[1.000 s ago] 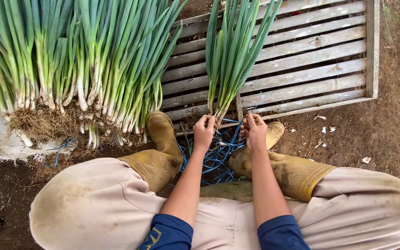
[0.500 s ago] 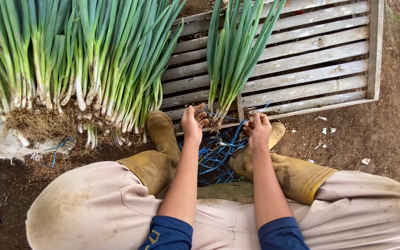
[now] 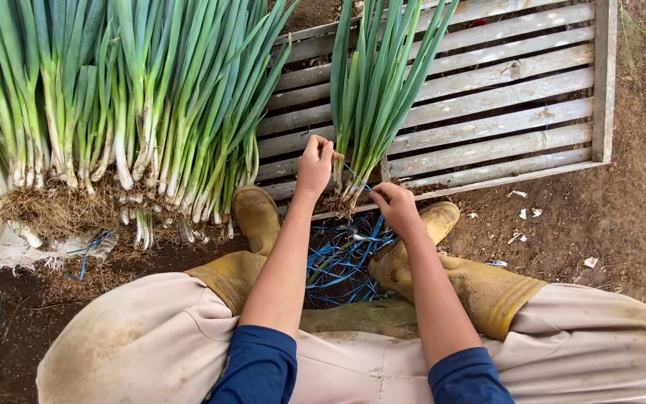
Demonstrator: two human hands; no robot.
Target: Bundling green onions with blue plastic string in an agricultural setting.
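Since half a second ago, the left hand (image 3: 315, 163) has risen to the bundle's stalks. At far left, tied green onions (image 3: 114, 112) lie piled, roots toward the person. The left grip pinches the small onion bundle (image 3: 375, 90) near its white base, steadying it on the wooden slat pallet (image 3: 532, 105). The right hand (image 3: 396, 206) pinches blue twine (image 3: 357, 179), pulling it taut. The bundle's long axis runs away from the person, leaves far, roots near.

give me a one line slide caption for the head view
Seated person's left hand and right hand pull a blue string around a small bunch of green onions on a wooden slatted pallet.
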